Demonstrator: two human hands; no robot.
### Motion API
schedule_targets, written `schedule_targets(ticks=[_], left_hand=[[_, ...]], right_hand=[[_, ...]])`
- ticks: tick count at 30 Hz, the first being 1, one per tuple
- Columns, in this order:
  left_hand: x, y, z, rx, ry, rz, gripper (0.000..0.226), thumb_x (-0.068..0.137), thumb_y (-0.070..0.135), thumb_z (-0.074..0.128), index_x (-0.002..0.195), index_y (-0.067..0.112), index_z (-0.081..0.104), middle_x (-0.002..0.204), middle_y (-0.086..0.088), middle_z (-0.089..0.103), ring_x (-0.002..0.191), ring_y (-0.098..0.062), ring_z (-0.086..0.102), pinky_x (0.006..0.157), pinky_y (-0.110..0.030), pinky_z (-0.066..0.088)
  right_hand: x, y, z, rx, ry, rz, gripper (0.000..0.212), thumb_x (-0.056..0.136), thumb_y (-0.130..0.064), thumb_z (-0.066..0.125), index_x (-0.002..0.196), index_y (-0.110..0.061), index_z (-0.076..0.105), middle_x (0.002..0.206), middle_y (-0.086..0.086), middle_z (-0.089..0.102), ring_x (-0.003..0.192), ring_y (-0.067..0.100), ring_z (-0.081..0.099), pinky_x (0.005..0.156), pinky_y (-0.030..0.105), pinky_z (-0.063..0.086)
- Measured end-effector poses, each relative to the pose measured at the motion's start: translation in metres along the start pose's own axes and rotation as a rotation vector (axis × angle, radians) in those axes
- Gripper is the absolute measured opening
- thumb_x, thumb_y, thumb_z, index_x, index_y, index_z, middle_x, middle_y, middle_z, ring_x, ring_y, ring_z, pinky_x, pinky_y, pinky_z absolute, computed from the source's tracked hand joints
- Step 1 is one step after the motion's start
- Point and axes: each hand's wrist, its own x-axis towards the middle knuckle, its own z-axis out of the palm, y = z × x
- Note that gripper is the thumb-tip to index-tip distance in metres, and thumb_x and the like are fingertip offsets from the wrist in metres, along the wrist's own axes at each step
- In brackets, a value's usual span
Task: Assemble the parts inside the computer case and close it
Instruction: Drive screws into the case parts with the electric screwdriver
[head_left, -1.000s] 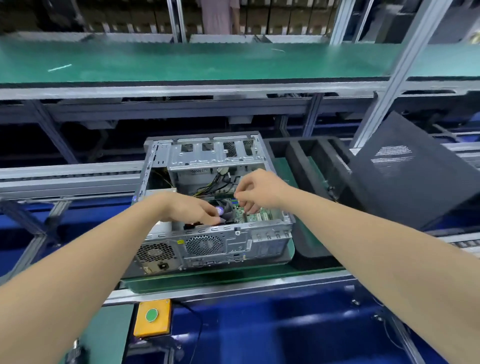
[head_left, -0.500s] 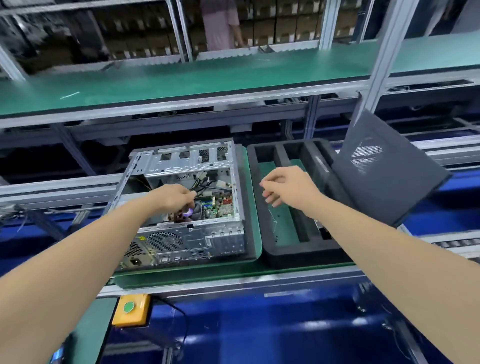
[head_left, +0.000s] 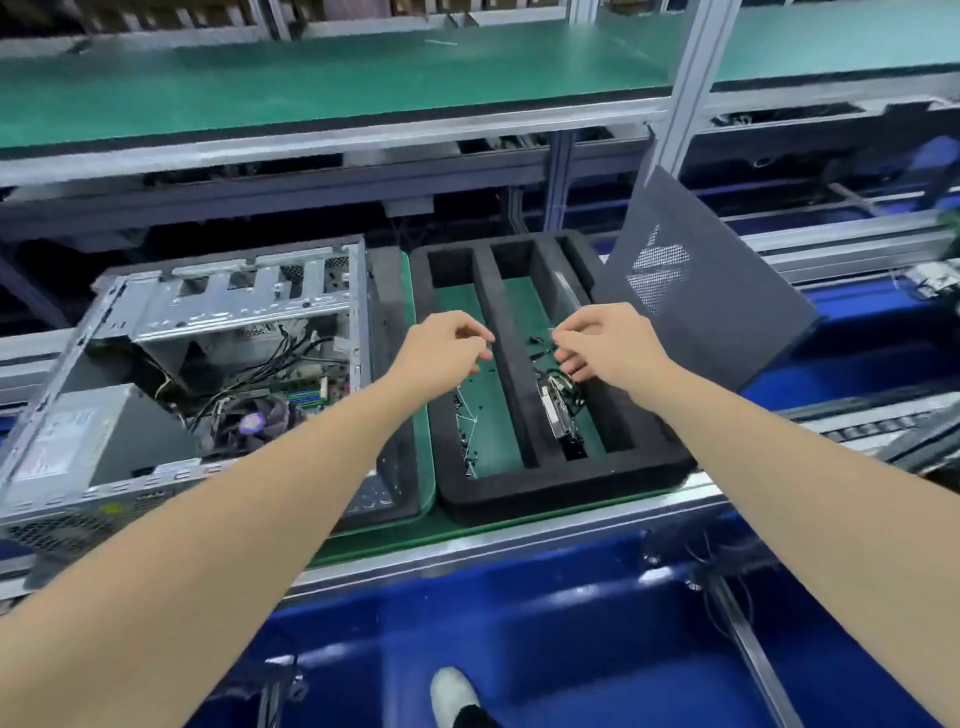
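Note:
The open computer case (head_left: 234, 306) lies on its side at the left, showing its power supply (head_left: 78, 441), CPU fan (head_left: 252, 423) and loose cables. To its right stands a black foam tray (head_left: 561, 486) with long compartments. My left hand (head_left: 441, 353) hovers over the tray's left compartment, fingers loosely curled and holding nothing. My right hand (head_left: 610, 345) is over the right compartment, fingertips down at a bundle of black cables (head_left: 540, 353) beside a metal drive-like part (head_left: 558, 415). Whether it grips them is hidden. The dark side panel (head_left: 711, 306) leans at the tray's right.
Small screws and thin wires (head_left: 467, 421) lie in the tray's left compartment. A green shelf (head_left: 363, 83) runs above, with an aluminium post (head_left: 691, 78) at the right. Conveyor rails run behind and beside the tray. Blue floor and my shoe (head_left: 454, 693) show below.
Both hands have left the inside of the case and moved right over the foam tray. My view has swung right, so the case now sits at the left.

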Motion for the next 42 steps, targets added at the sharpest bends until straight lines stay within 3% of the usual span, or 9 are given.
schedule_targets(ticks=[7,12,19,24,32,34,37,39,42], left_hand=[[0.048,-0.022,0.07,-0.166,0.062,-0.161,0.032,0.09,0.011,0.044,0.086,0.033,0.067,0.096,0.008,0.074,0.081,-0.013,0.067,0.066,-0.029,0.053],[0.069,-0.038,0.073,-0.197,0.32,-0.253,0.043,0.086,0.004,0.036,0.087,0.036,0.064,0.101,0.011,0.07,0.07,-0.011,0.062,0.05,-0.021,0.04],[0.072,-0.087,0.081,-0.13,0.67,-0.273,0.053,0.081,-0.02,0.036,0.102,0.014,0.07,0.102,0.0,0.069,0.093,-0.013,0.062,0.066,0.003,0.037],[0.076,-0.109,0.076,0.094,0.701,-0.183,0.054,0.081,-0.021,0.038,0.1,0.015,0.073,0.102,0.001,0.067,0.095,-0.014,0.06,0.082,-0.008,0.037],[0.13,-0.117,0.057,0.185,0.742,0.0,0.04,0.09,-0.017,0.047,0.101,0.011,0.072,0.102,0.001,0.07,0.094,-0.007,0.062,0.084,-0.001,0.037],[0.142,-0.124,0.055,0.17,0.737,0.003,0.039,0.09,-0.016,0.047,0.102,0.012,0.072,0.103,0.002,0.071,0.096,-0.009,0.064,0.086,-0.007,0.042],[0.154,-0.13,0.058,0.167,0.712,0.002,0.044,0.087,-0.018,0.047,0.101,0.014,0.072,0.102,0.004,0.07,0.095,-0.009,0.064,0.087,-0.013,0.047],[0.157,-0.132,0.061,0.185,0.683,-0.007,0.052,0.082,-0.022,0.046,0.102,0.018,0.072,0.103,0.008,0.068,0.096,-0.008,0.062,0.084,-0.007,0.043],[0.158,-0.137,0.062,0.18,0.675,-0.033,0.057,0.08,-0.023,0.045,0.102,0.023,0.07,0.104,0.013,0.065,0.096,-0.005,0.06,0.079,-0.007,0.043]], right_hand=[[0.041,0.04,-0.007,-0.152,0.059,0.096,0.012,0.093,-0.019,0.072,0.083,-0.023,0.078,0.075,-0.001,0.078,0.069,0.012,0.076,0.07,0.032,0.066],[0.076,0.042,0.008,-0.143,0.039,0.071,0.013,0.092,-0.02,0.072,0.082,-0.024,0.078,0.073,-0.006,0.078,0.073,0.013,0.077,0.081,0.039,0.065],[0.136,0.04,0.06,-0.14,-0.126,0.011,0.019,0.093,-0.017,0.07,0.078,-0.025,0.077,0.072,-0.005,0.077,0.074,0.015,0.076,0.086,0.042,0.064],[0.176,0.049,0.092,-0.173,-0.2,-0.01,0.023,0.097,-0.016,0.068,0.078,-0.026,0.076,0.073,-0.004,0.077,0.08,0.015,0.077,0.083,0.039,0.064],[0.23,0.053,0.133,-0.136,-0.264,0.049,0.035,0.104,0.0,0.049,0.132,-0.005,0.068,0.131,0.012,0.068,0.113,0.026,0.07,0.101,0.038,0.058],[0.24,0.048,0.143,-0.249,-0.337,0.046,0.035,0.103,0.0,0.045,0.131,-0.007,0.066,0.129,0.011,0.064,0.108,0.029,0.066,0.091,0.037,0.058],[0.252,0.048,0.163,-0.535,-0.493,0.041,0.018,0.102,-0.002,0.04,0.088,-0.01,0.046,0.089,0.006,0.046,0.066,0.023,0.039,0.053,0.03,0.035],[0.254,0.046,0.178,-0.67,-0.543,0.045,0.009,0.103,-0.005,0.043,0.102,-0.005,0.052,0.096,0.013,0.049,0.074,0.028,0.046,0.061,0.032,0.038],[0.257,0.05,0.205,-0.826,-0.437,-0.045,0.033,0.108,-0.018,0.045,0.135,0.0,0.05,0.131,0.019,0.052,0.12,0.034,0.052,0.097,0.035,0.039]])
